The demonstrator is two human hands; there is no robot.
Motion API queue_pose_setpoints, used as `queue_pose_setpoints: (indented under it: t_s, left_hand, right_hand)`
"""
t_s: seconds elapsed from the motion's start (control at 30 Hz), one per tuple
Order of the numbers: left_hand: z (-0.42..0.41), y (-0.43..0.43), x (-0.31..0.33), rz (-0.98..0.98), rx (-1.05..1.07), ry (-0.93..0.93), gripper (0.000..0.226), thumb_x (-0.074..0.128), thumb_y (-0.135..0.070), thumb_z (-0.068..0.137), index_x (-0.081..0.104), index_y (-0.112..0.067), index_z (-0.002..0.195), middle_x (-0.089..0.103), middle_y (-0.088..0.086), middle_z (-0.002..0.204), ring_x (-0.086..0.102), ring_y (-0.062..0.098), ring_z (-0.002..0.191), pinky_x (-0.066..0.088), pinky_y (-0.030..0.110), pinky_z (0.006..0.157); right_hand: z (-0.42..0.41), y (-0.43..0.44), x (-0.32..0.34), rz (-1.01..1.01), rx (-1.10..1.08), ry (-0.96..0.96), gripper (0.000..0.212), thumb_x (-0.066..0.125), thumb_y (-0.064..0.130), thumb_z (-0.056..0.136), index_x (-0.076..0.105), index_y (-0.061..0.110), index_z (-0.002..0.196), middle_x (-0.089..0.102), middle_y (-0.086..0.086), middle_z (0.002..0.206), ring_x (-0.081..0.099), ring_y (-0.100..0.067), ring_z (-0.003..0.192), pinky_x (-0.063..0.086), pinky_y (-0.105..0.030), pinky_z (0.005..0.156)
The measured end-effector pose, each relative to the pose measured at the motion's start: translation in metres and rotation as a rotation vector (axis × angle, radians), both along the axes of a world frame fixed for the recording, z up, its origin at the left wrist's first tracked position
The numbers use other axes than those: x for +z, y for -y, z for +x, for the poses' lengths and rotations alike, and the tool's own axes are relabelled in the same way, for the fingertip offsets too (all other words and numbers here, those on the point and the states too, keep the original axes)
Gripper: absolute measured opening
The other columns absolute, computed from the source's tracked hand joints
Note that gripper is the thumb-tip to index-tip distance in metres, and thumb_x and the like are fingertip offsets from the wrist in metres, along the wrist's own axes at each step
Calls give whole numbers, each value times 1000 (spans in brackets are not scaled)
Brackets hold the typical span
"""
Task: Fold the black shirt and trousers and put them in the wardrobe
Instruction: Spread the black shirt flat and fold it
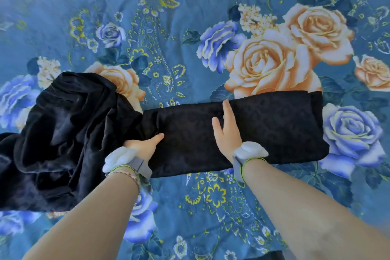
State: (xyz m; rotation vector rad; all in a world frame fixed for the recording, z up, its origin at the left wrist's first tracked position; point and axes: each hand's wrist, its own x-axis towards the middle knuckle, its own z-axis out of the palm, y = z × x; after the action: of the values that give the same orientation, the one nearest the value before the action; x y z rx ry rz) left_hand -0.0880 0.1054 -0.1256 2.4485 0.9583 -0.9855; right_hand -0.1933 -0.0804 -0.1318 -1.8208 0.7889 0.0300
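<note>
A blue bedsheet with orange and blue roses fills your view. The black garment lies across it, right part folded into a flat band, left part bunched. Your right hand lies flat on the band, fingers straight; your left hand pinches the cloth, thumb on top, where band meets bunch.

A blue bedsheet printed with large peach and violet roses and yellow leafy ornaments.
</note>
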Motion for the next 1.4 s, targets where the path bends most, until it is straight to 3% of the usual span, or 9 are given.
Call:
queue_pose_setpoints:
  t_s: [0.1,0.23,0.37,0.5,0.67,0.9,1.1,1.23,1.4]
  left_hand:
    - [-1,8,0,-115,45,-28,86,81,-44,64,49,8,125,60,20,116,58,37,107,48,40,95]
    - [-12,15,19,-341,313,-110,28,66,-21,85,52,-6,104,51,11,71,44,20,55,44,20,45]
    - [-30,21,41,-395,372,-295,27,58,-30,89,57,-7,105,60,13,96,57,23,89,50,30,65]
    - [-37,15,-5,-341,248,-109,94,86,-50,46,58,0,121,65,18,115,64,38,103,51,50,93]
    - [-46,78,64,-173,17,123,55,65,-44,62,61,-3,98,63,10,93,61,34,90,49,41,93]
    - [-105,181,127,-358,-818,306,36,57,-18,83,54,-3,116,49,13,123,57,35,108,45,35,87]
    - [-151,240,96,-806,-1176,110,54,59,-37,81,56,-6,125,53,10,126,52,15,113,40,28,103]
    - [-142,228,54,-486,-895,510,44,48,-38,79,69,-8,103,61,16,107,58,31,103,39,31,93]
    - [-113,212,31,-319,-426,229,74,76,-25,73,36,-20,134,51,15,128,51,33,114,38,39,99]
  right_hand:
    - [-13,7,-6,-41,71,-65,56,41,17,98,17,12,148,9,2,159,10,-1,141,7,-4,110]
    - [-39,7,12,35,112,-159,48,45,14,96,33,12,143,15,4,158,17,-10,144,22,-25,116]
    - [-48,15,36,86,203,-356,40,44,16,96,45,12,135,19,2,157,35,-17,137,28,-24,109]
    - [-52,27,46,-41,365,-474,31,42,16,95,57,13,121,36,-2,147,57,-25,113,40,-26,96]
    - [-41,36,65,63,80,-360,24,45,20,93,64,12,106,61,-5,112,59,-22,100,42,-25,81]
    - [-39,88,119,789,-108,-129,11,58,35,88,56,27,95,60,3,92,59,-12,82,51,-27,75]
    - [-78,176,99,82,-172,-340,17,64,16,84,67,6,98,67,-16,102,60,-29,106,42,-29,79]
    - [-99,202,47,-100,-54,-566,26,58,26,88,58,1,93,65,-22,106,59,-38,101,43,-35,76]
    - [-92,198,29,-135,-396,-588,79,66,45,74,32,10,137,37,-12,140,34,-32,131,34,-46,107]
